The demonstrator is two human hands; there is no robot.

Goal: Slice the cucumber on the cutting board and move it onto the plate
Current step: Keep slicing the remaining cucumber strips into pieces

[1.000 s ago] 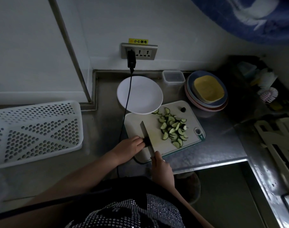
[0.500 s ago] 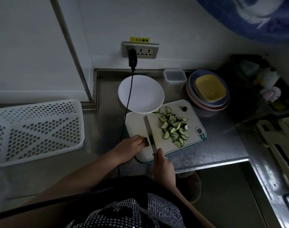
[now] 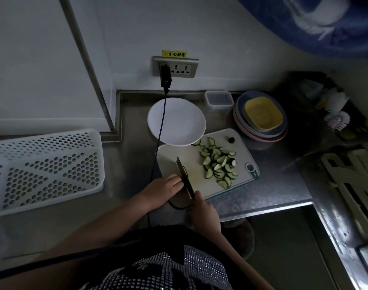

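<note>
A pale cutting board (image 3: 179,155) lies on the steel counter, its far corner tucked under a white plate (image 3: 179,120). Several green cucumber slices (image 3: 218,164) are heaped on the board's right half, with a dark end piece (image 3: 231,140) apart near the far edge. My right hand (image 3: 206,210) grips the handle of a knife (image 3: 184,174) whose blade stands on the board's left part. My left hand (image 3: 164,188) lies on the board's near left edge, fingertips against the blade; a last dark bit of cucumber seems pinched under them, mostly hidden.
A black cable (image 3: 160,130) runs from the wall socket (image 3: 175,66) across the plate and past the board. A white perforated basket (image 3: 42,170) sits left. Stacked coloured plates (image 3: 260,116) and a clear box (image 3: 218,99) stand behind; the counter edge (image 3: 262,210) is close.
The knife rose and tilted half a second ago, then came down again beside my left fingertips. Both hands stayed at the board's near left corner; the slice pile is unchanged.
</note>
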